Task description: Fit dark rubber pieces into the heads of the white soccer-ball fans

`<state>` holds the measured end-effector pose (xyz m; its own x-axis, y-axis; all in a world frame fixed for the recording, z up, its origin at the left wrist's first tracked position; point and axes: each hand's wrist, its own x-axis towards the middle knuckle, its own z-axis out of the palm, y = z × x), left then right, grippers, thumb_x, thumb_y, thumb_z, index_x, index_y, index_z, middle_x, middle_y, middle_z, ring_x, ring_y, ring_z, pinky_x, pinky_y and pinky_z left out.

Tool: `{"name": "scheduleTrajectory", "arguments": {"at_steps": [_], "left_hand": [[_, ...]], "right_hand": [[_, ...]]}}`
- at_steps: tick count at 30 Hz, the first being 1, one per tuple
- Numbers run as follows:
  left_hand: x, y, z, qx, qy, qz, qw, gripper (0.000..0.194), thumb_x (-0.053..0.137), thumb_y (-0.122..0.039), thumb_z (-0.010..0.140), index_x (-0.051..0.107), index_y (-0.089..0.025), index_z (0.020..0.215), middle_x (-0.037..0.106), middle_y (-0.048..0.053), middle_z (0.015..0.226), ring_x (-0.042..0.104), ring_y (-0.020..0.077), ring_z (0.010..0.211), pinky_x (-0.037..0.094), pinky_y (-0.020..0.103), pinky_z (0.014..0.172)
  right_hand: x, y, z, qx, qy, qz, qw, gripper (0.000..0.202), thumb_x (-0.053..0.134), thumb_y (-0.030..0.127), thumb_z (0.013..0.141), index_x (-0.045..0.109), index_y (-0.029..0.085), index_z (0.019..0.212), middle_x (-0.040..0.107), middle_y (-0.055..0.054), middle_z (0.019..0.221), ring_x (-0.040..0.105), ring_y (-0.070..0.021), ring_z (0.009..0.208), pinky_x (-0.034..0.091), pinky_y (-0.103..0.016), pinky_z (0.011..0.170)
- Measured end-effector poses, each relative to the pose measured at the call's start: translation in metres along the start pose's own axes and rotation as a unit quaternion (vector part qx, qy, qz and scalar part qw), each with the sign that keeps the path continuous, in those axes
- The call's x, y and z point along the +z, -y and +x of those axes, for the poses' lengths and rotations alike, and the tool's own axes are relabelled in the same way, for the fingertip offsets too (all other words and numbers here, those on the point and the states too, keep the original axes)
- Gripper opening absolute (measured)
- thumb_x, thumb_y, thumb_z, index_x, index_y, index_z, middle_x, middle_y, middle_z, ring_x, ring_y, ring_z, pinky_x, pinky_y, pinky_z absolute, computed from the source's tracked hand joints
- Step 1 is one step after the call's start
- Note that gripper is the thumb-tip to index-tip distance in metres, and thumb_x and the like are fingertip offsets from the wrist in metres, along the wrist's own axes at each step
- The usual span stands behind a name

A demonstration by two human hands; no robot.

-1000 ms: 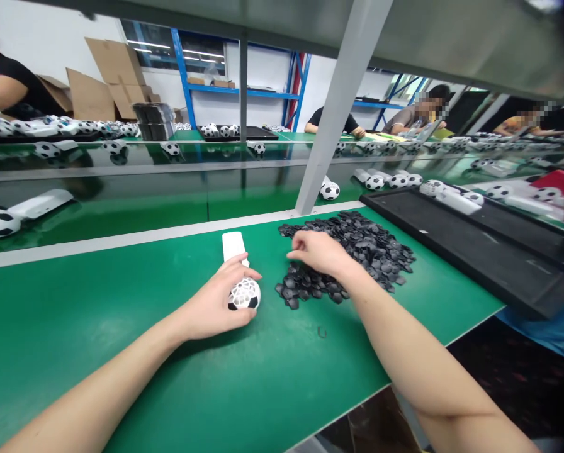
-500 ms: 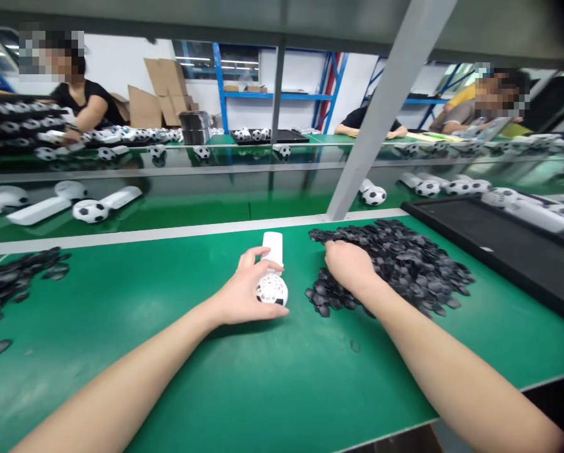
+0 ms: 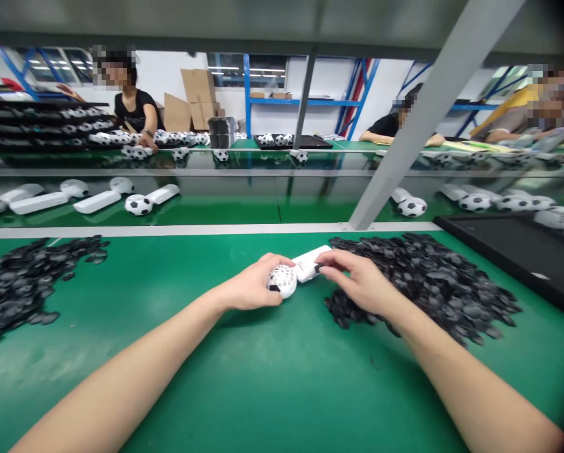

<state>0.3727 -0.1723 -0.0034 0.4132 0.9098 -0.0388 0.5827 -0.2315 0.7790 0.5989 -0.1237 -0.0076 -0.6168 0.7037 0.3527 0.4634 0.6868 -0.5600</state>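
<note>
My left hand [image 3: 250, 284] is wrapped round a white openwork soccer-ball unit [image 3: 284, 280] just above the green table. A black patch shows low on the ball, and a flat white handle [image 3: 309, 263] points up and to the right from it. My right hand [image 3: 364, 283] pinches a small black piece [image 3: 318, 268] between thumb and fingers, close beside the handle. Under and behind that hand spreads a pile of black pieces [image 3: 418, 277]. The ball's left side is hidden by my left fingers.
Another pile of black pieces [image 3: 22, 283] lies at the left. A black tray [image 3: 508, 251] stands at the right. Beyond the white ledge, several finished-looking soccer-ball units [image 3: 139, 204] lie on a green belt. A grey post [image 3: 395, 151] rises behind the right pile. Other people sit across.
My right hand has lifted from the pile and moved left to the white handle, a black piece in its fingers. The ball unit has turned, its handle now slanting right. The view has shifted left.
</note>
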Motion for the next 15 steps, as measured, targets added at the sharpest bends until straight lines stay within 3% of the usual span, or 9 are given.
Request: {"name": "scheduleTrajectory", "arguments": {"at_steps": [3,10,15], "left_hand": [[0.004,0.001,0.0,0.01,-0.004,-0.002,1.0,0.054,0.053,-0.013,0.063,0.044,-0.022,0.116,0.046,0.005,0.107,0.05,0.0203,0.093,0.042,0.032,0.082],[0.002,0.001,-0.001,0.01,0.018,-0.012,1.0,0.051,0.052,-0.014,0.063,0.045,-0.022,0.113,0.045,0.004,0.108,0.05,0.0188,0.091,0.043,0.029,0.075],[0.008,0.0,0.0,0.004,-0.018,0.003,1.0,0.049,0.063,-0.025,0.063,0.046,-0.023,0.109,0.048,0.003,0.105,0.05,0.0199,0.089,0.042,0.031,0.075]], "right_hand": [[0.01,0.011,-0.001,-0.051,0.046,0.017,0.997,0.022,0.043,0.013,0.086,0.056,0.021,0.103,0.059,-0.004,0.097,0.054,-0.016,0.089,0.043,-0.028,0.08],[0.014,0.018,-0.006,-0.077,0.068,0.072,0.992,0.01,0.055,0.016,0.083,0.064,0.019,0.087,0.062,-0.002,0.083,0.055,-0.0134,0.079,0.043,-0.025,0.074],[0.023,0.021,-0.005,-0.02,0.049,0.157,0.986,0.003,0.06,0.015,0.079,0.063,0.017,0.078,0.062,0.001,0.074,0.055,-0.0117,0.069,0.043,-0.024,0.067]]}}
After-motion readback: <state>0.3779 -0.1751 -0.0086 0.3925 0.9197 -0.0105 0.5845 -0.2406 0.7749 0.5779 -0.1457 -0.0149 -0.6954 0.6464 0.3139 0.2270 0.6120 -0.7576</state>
